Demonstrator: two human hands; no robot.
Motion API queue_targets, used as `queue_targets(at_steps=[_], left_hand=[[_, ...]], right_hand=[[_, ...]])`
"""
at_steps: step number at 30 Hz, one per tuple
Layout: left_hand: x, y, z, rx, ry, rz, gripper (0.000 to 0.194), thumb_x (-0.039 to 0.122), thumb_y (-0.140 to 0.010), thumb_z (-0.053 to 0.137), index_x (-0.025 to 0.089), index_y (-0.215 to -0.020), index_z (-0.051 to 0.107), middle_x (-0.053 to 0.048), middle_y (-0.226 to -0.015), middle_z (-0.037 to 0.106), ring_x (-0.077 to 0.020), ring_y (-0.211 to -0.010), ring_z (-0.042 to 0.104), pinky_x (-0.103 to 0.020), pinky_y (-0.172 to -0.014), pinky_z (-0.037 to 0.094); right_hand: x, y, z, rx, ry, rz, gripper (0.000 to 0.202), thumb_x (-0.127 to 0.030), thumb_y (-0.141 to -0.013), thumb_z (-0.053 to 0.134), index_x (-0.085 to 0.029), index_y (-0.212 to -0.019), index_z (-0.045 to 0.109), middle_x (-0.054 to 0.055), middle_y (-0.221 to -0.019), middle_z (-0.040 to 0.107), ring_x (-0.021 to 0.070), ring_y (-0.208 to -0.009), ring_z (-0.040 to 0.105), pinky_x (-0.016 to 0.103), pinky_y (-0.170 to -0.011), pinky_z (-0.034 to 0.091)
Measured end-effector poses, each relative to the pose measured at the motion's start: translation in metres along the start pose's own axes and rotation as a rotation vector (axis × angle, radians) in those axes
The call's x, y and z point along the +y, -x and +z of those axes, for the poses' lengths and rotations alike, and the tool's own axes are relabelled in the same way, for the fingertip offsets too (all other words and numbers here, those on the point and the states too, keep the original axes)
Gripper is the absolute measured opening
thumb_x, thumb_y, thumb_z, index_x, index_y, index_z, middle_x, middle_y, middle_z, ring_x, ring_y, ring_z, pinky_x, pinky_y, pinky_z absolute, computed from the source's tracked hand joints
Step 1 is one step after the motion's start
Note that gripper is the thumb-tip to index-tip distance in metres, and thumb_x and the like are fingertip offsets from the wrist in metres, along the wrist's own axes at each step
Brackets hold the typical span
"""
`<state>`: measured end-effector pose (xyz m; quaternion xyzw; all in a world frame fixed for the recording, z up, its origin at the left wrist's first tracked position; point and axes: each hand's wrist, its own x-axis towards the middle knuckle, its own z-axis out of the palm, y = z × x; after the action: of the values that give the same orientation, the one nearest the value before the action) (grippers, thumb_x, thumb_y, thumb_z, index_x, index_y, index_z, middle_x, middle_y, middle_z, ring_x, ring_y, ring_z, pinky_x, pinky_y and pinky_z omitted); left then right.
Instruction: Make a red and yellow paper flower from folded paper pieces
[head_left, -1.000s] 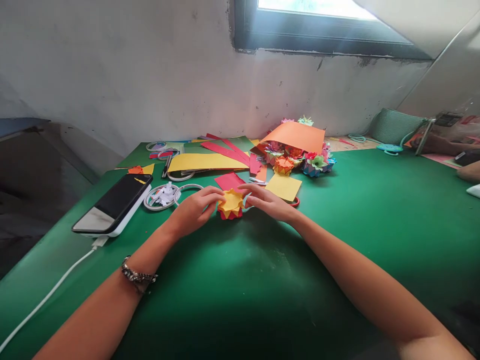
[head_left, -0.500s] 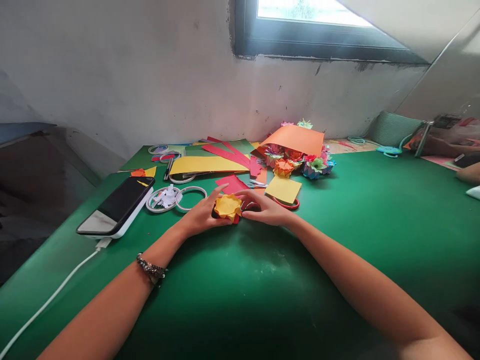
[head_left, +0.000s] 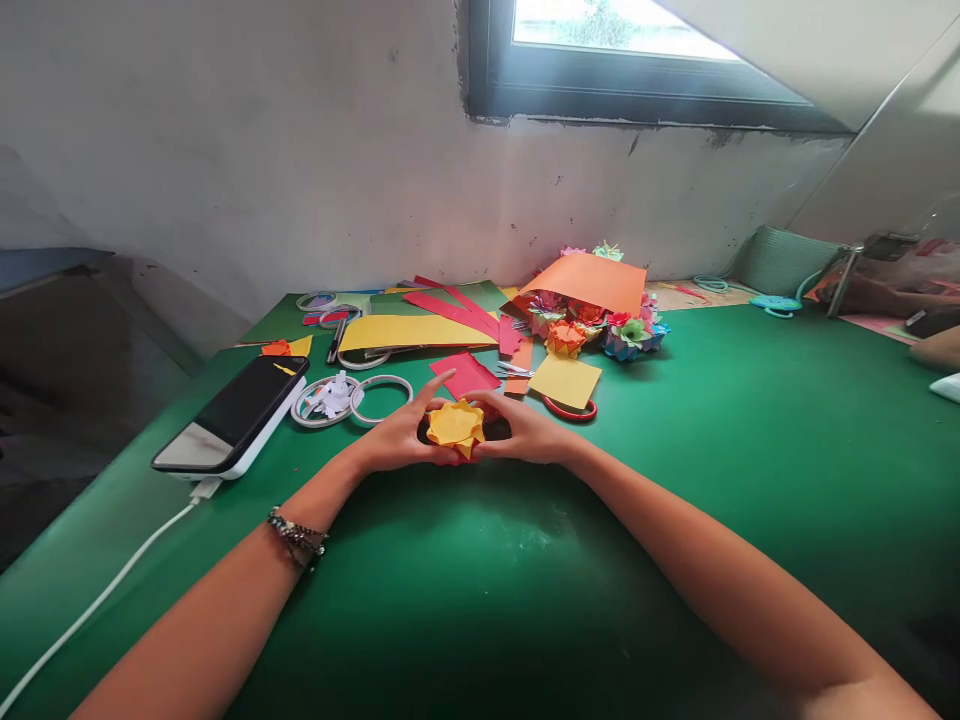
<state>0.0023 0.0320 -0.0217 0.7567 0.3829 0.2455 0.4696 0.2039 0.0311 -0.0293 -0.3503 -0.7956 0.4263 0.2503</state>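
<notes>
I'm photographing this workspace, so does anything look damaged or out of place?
The wall looks chipped and stained near the window. Red-handled scissors lie partly hidden beneath the yellow paper square, easily overlooked. The paper piece between the left hand and right hand shows no obvious damage.

Paper piece (head_left: pixel 455 424), flower-like, two colours: yellow upper part, red lower part. Yellow part has pointed tabs all round the rim, flat roundish centre, facing up. Red part mostly hidden, only a bit showing below the yellow on the near side. Upright, roughly level, gripped from both sides. Left of the small yellow sheet (head_left: pixel 566 381), nearer the camera, apart from it
</notes>
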Motion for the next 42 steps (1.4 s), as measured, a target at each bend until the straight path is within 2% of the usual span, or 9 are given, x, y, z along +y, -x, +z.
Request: queue_targets(at_steps=[7, 13, 17, 20, 22, 25, 29, 36, 42], left_hand=[[0.001, -0.003, 0.003, 0.04, -0.064, 0.031, 0.089, 0.034, -0.057, 0.072, 0.027, -0.134, 0.028, -0.006, -0.1, 0.055, -0.0199, -0.082, 0.058, -0.034, -0.077, 0.046], [0.002, -0.004, 0.004, 0.087, -0.071, 0.056, 0.09, 0.037, -0.058, 0.069, 0.025, -0.135, 0.024, -0.003, -0.093, 0.055, -0.0176, -0.078, 0.055, -0.031, -0.073, 0.045], [0.0, -0.004, 0.004, 0.132, 0.048, 0.058, 0.09, 0.045, -0.062, 0.065, 0.019, -0.135, 0.02, -0.001, -0.083, 0.053, -0.0159, -0.072, 0.053, -0.028, -0.068, 0.044], [0.0, -0.004, 0.005, 0.14, 0.15, 0.042, 0.091, 0.052, -0.063, 0.062, 0.017, -0.135, 0.018, -0.001, -0.081, 0.052, -0.0155, -0.072, 0.052, -0.026, -0.065, 0.044], [0.0, -0.004, 0.005, 0.141, 0.213, 0.011, 0.093, 0.055, -0.062, 0.061, 0.017, -0.135, 0.018, -0.002, -0.084, 0.053, -0.0153, -0.072, 0.053, -0.025, -0.064, 0.044], [-0.002, -0.005, 0.006, 0.156, 0.279, -0.019, 0.093, 0.059, -0.063, 0.059, 0.018, -0.135, 0.018, -0.004, -0.088, 0.055, -0.0159, -0.075, 0.054, -0.025, -0.065, 0.044], [-0.011, -0.009, 0.006, 0.205, 0.294, -0.001, 0.088, 0.06, -0.066, 0.055, 0.017, -0.135, 0.022, -0.004, -0.087, 0.058, -0.0171, -0.077, 0.055, -0.026, -0.068, 0.043], [-0.018, -0.011, 0.006, 0.177, 0.327, -0.006, 0.087, 0.06, -0.067, 0.055, 0.018, -0.135, 0.023, -0.003, -0.087, 0.059, -0.0171, -0.079, 0.056, -0.027, -0.072, 0.043], [-0.016, -0.011, 0.005, 0.177, 0.363, -0.017, 0.083, 0.062, -0.067, 0.054, 0.019, -0.134, 0.027, -0.003, -0.091, 0.061, -0.0182, -0.083, 0.058, -0.029, -0.077, 0.042]], right_hand=[[-0.002, 0.001, -0.003, -0.059, -0.06, 0.01, 0.061, -0.027, -0.064, 0.067, -0.016, -0.117, 0.04, 0.006, -0.105, 0.054, 0.017, -0.098, 0.054, 0.033, -0.086, 0.046], [0.0, 0.0, -0.004, -0.05, -0.057, 0.023, 0.051, -0.027, -0.067, 0.065, -0.016, -0.112, 0.044, 0.005, -0.099, 0.058, 0.017, -0.09, 0.056, 0.031, -0.079, 0.047], [-0.003, 0.0, -0.004, -0.006, -0.003, 0.044, 0.034, -0.031, -0.072, 0.059, -0.015, -0.101, 0.05, 0.002, -0.082, 0.058, 0.0143, -0.075, 0.055, 0.027, -0.066, 0.045], [-0.005, 0.0, -0.003, 0.02, -0.028, 0.044, 0.033, -0.034, -0.073, 0.057, -0.015, -0.098, 0.05, 0.001, -0.077, 0.055, 0.0124, -0.069, 0.052, 0.025, -0.062, 0.043], [-0.004, 0.001, -0.003, 0.044, -0.057, 0.036, 0.037, -0.034, -0.073, 0.057, -0.015, -0.103, 0.047, 0.0, -0.077, 0.054, 0.0115, -0.069, 0.052, 0.025, -0.063, 0.044], [-0.003, 0.0, -0.001, 0.156, -0.041, -0.033, 0.043, -0.031, -0.071, 0.059, -0.017, -0.108, 0.043, -0.001, -0.078, 0.053, 0.0109, -0.07, 0.052, 0.027, -0.068, 0.046], [-0.004, 0.001, 0.001, 0.284, 0.055, -0.166, 0.037, -0.029, -0.071, 0.06, -0.019, -0.103, 0.045, 0.0, -0.077, 0.054, 0.0111, -0.07, 0.053, 0.028, -0.069, 0.047], [-0.009, 0.002, 0.003, 0.33, 0.137, -0.23, 0.022, -0.026, -0.076, 0.054, -0.018, -0.096, 0.05, -0.001, -0.069, 0.054, 0.01, -0.063, 0.051, 0.026, -0.063, 0.046], [-0.008, 0.002, 0.003, 0.321, 0.119, -0.252, 0.029, -0.027, -0.075, 0.055, -0.018, -0.102, 0.048, 0.0, -0.073, 0.057, 0.0105, -0.066, 0.054, 0.026, -0.065, 0.048]])
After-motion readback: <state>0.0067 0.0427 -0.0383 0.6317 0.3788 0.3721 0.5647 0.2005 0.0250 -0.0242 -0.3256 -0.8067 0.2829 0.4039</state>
